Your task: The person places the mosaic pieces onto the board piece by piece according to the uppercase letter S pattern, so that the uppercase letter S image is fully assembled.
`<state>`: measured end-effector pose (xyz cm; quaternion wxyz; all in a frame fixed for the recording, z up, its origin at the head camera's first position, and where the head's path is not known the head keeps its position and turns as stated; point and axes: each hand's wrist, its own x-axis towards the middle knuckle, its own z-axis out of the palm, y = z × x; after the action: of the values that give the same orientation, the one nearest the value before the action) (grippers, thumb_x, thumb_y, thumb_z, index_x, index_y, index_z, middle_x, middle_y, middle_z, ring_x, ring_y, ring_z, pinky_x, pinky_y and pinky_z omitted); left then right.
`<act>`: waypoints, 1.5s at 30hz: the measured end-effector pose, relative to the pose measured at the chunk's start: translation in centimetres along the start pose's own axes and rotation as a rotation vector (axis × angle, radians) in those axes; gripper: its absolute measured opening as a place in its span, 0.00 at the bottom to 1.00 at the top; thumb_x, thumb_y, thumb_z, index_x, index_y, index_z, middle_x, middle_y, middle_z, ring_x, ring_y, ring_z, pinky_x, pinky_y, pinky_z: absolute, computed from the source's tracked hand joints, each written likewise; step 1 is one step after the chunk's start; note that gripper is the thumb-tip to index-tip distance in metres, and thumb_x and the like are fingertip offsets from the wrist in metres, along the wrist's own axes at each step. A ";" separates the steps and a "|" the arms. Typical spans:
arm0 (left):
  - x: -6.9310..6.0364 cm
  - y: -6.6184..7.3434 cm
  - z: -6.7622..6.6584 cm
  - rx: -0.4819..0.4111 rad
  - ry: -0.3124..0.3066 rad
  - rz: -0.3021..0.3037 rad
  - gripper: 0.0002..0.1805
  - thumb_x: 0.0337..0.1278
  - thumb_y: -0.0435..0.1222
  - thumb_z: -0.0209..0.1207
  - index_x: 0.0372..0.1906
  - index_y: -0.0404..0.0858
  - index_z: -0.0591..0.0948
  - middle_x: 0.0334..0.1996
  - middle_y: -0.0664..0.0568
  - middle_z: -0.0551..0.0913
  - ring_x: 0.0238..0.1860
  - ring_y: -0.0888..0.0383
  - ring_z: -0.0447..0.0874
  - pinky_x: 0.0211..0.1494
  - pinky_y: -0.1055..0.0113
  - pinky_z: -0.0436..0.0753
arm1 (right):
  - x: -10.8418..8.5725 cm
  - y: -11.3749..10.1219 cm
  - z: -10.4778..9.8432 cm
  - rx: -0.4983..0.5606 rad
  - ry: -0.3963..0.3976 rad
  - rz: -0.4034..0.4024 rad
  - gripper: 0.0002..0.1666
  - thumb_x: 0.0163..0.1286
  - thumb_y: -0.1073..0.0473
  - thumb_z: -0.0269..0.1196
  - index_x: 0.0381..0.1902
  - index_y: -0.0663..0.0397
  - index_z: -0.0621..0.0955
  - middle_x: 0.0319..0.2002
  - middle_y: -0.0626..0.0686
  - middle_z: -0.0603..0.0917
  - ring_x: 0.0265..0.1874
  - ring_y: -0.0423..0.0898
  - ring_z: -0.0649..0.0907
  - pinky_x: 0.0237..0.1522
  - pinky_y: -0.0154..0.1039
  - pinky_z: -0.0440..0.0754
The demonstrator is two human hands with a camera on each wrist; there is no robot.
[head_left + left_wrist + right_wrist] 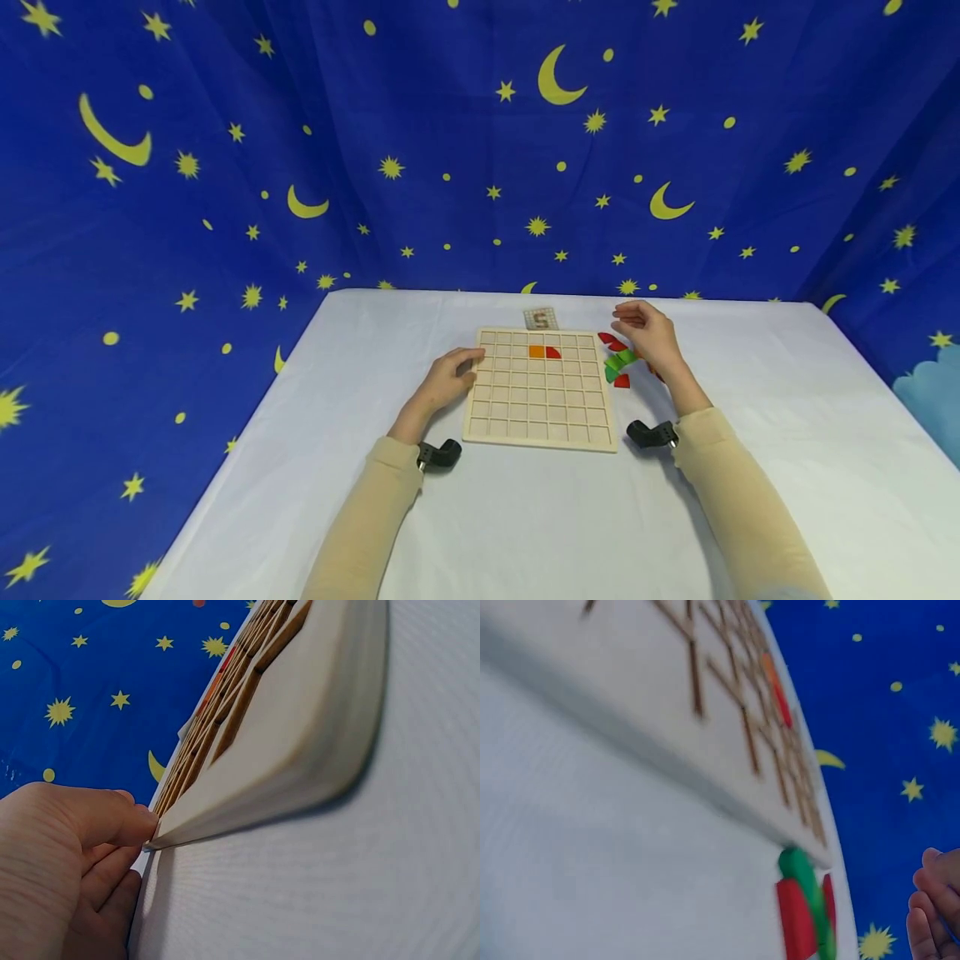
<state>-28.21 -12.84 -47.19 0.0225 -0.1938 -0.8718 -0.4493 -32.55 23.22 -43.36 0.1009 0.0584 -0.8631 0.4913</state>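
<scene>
On a white-covered table (540, 525), before a dark-blue curtain (450, 125) printed with yellow moons and stars, lies a square, pale wooden board (547, 408) divided into rows of square cells. Two flat pieces sit side by side in the second row from its far edge: an orange square piece (536, 352) and, to its right, a red piece with one rounded corner (553, 352). Just beyond that edge lies a small grid-patterned card (541, 318) with a brown figure like a 5 or an S. A loose pile of red and green pieces (621, 360) lies just right of the board, partly hidden by the person's right hand (652, 337), which hovers there with bent fingers, the gap to the thumb narrow and no piece visible between. The left hand (444, 383) touches the board's left edge, thumb and forefinger spread apart rather than gripping. A sideways push from it could slide the board and jolt the two set pieces. Because the right hand covers part of the crowded pile, its fingers could lift two pieces together or nudge others away, and a loose fingertip hold could let one drop.
</scene>
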 end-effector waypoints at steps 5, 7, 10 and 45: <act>0.0 -0.1 0.1 -0.005 -0.004 -0.013 0.24 0.55 0.24 0.57 0.60 0.34 0.75 0.56 0.44 0.76 0.62 0.49 0.70 0.67 0.60 0.66 | 0.2 1.3 0.3 -0.027 -0.021 0.012 0.19 0.65 0.64 0.62 0.53 0.64 0.75 0.48 0.62 0.80 0.47 0.56 0.79 0.52 0.48 0.78; 0.0 -0.1 0.1 -0.003 -0.003 -0.013 0.24 0.56 0.24 0.57 0.60 0.34 0.75 0.56 0.45 0.77 0.61 0.49 0.70 0.67 0.61 0.67 | 0.2 1.7 0.5 -0.043 -0.030 0.013 0.19 0.65 0.64 0.62 0.53 0.64 0.75 0.48 0.63 0.80 0.47 0.56 0.79 0.52 0.49 0.78; 0.0 -0.1 0.1 -0.009 -0.003 -0.011 0.24 0.55 0.24 0.56 0.60 0.34 0.75 0.55 0.45 0.77 0.61 0.50 0.71 0.66 0.62 0.67 | 0.3 2.3 0.9 -0.079 -0.040 -0.006 0.18 0.65 0.64 0.62 0.51 0.65 0.75 0.47 0.64 0.80 0.46 0.58 0.79 0.52 0.51 0.78; 0.0 -0.1 0.0 -0.001 0.005 0.003 0.24 0.55 0.24 0.57 0.60 0.34 0.75 0.54 0.44 0.77 0.60 0.49 0.72 0.65 0.61 0.68 | 0.5 2.7 2.1 -0.225 -0.034 -0.070 0.16 0.63 0.63 0.64 0.47 0.65 0.77 0.43 0.64 0.82 0.42 0.58 0.81 0.46 0.52 0.79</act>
<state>-28.29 -12.88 -47.31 0.0251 -0.1942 -0.8713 -0.4501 -33.86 22.77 -46.58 0.1092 0.0853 -0.9119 0.3863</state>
